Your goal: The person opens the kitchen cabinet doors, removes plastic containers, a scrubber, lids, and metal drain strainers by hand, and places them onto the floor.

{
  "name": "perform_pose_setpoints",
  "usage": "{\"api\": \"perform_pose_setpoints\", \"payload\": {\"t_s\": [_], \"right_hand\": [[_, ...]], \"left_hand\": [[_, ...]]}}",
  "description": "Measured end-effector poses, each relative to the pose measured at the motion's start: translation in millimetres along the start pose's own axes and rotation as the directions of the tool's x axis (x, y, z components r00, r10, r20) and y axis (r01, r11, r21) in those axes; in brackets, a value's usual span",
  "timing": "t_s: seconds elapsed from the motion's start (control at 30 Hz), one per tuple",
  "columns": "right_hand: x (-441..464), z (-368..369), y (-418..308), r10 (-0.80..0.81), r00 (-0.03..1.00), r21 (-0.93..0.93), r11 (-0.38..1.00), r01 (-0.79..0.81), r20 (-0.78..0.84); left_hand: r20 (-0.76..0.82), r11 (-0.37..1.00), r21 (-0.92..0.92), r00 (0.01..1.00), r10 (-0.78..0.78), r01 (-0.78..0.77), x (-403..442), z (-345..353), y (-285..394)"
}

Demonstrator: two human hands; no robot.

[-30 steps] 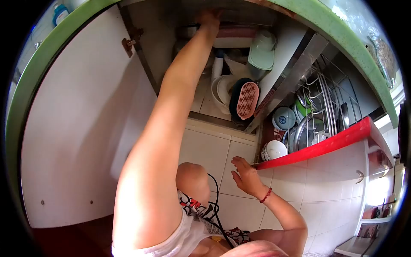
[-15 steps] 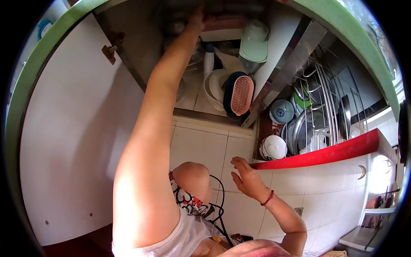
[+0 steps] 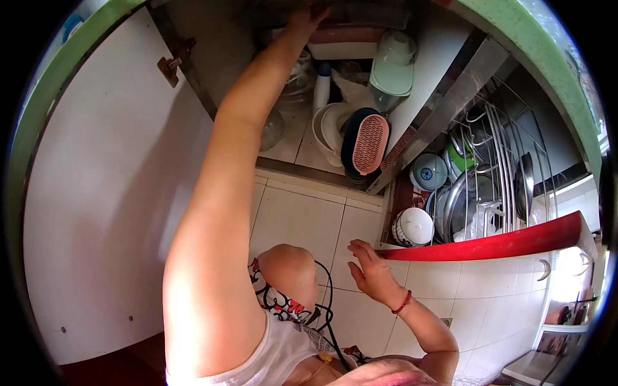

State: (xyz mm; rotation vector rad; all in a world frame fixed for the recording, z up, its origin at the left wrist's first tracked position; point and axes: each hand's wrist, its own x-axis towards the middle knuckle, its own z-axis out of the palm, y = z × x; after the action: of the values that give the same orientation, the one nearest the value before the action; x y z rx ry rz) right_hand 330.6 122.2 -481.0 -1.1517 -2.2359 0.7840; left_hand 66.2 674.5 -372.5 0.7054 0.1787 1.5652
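The left hand point(image 3: 308, 17) reaches deep into the open cupboard, up by a pink and white box point(image 3: 344, 46) near the back; its fingers are in shadow, so I cannot tell whether they are apart or closed on anything, or whether they touch the box. Below the forearm are clear containers point(image 3: 296, 83), and just to their right stands a white bottle point(image 3: 322, 87) with a dark blue cap. In front of the bottle sit white tubs point(image 3: 326, 128), and beside them a pink slotted basket point(image 3: 371, 143) rests tilted against a dark one. A pale green container point(image 3: 391, 76) stands behind, next to the cupboard's side wall. The right hand point(image 3: 375, 275) is empty — thumb and fingers spread a little — and hangs over the tiled floor point(image 3: 302, 215), near the end of the red drawer front point(image 3: 489, 244). A red bracelet point(image 3: 403, 302) circles its wrist. The pulled-out drawer holds a wire rack point(image 3: 499, 161), a blue-patterned bowl point(image 3: 429, 172) and white bowls point(image 3: 415, 226). On the left, the white cupboard door point(image 3: 109, 193) stands open.
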Motion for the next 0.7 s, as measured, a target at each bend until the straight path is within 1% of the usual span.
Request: {"api": "perform_pose_setpoints", "payload": {"t_s": [0.13, 0.23, 0.27, 0.3, 0.37, 0.43, 0.5, 0.53, 0.6, 0.67, 0.7], "right_hand": [[1.1, -0.4, 1.0, 0.017, 1.0, 0.006, 1.0, -0.017, -0.018], [0.7, -0.7, 3.1, 0.0, 0.999, 0.012, 1.0, 0.0, -0.033], [0.7, -0.7, 3.3, 0.007, 1.0, 0.019, 1.0, -0.007, -0.026], [1.4, -0.9, 4.1, 0.015, 1.0, 0.024, 1.0, -0.015, -0.019], [2.8, 0.5, 6.0, 0.013, 0.999, 0.009, 1.0, -0.013, -0.039], [4.6, 5.9, 6.4, 0.022, 0.999, 0.01, 1.0, -0.022, -0.047], [12.1, 8.9, 5.4, 0.005, 0.998, 0.035, 0.999, -0.003, -0.058], [18.7, 9.9, 2.3, 0.021, 0.998, 0.043, 0.999, -0.019, -0.051], [39.4, 13.3, -4.6, -0.043, 0.987, 0.008, 0.999, 0.045, -0.152], [60.3, 17.2, -1.7, 0.017, 0.964, 0.102, 0.995, 0.011, -0.264], [71.7, 18.2, 2.1, 0.143, 0.951, 0.204, 0.975, -0.087, -0.275]], "left_hand": [[0.067, 0.999, -0.037, 0.998, 0.001, 0.002, 22.1, 0.7, -12.5], [0.182, 0.997, -0.08, 0.983, -0.003, 0.018, 36.9, -2.8, -18.3], [0.079, 1.0, 0.001, 0.997, 0.009, -0.009, 39.7, -1.1, -19.0], [0.082, 1.0, 0.0, 0.997, 0.009, -0.009, 43.2, 0.7, -20.1], [-0.077, 0.998, 0.061, 0.997, 0.025, -0.02, 36.0, 10.5, -19.3], [-0.082, 0.999, 0.045, 0.997, 0.002, 0.001, 13.5, 24.8, -22.8], [-0.078, 0.999, 0.025, 0.997, -0.02, 0.022, 2.9, 25.3, -29.6], [-0.075, 0.999, 0.015, 0.997, -0.031, 0.032, -2.1, 26.2, -32.9], [-0.073, 0.998, -0.009, 0.996, -0.055, 0.055, -8.7, 29.0, -34.8], [-0.067, 0.997, -0.019, 0.995, -0.07, 0.069, -14.2, 31.5, -33.9], [-0.066, 0.997, -0.024, 0.994, -0.081, 0.08, -19.7, 33.0, -34.0]]}}
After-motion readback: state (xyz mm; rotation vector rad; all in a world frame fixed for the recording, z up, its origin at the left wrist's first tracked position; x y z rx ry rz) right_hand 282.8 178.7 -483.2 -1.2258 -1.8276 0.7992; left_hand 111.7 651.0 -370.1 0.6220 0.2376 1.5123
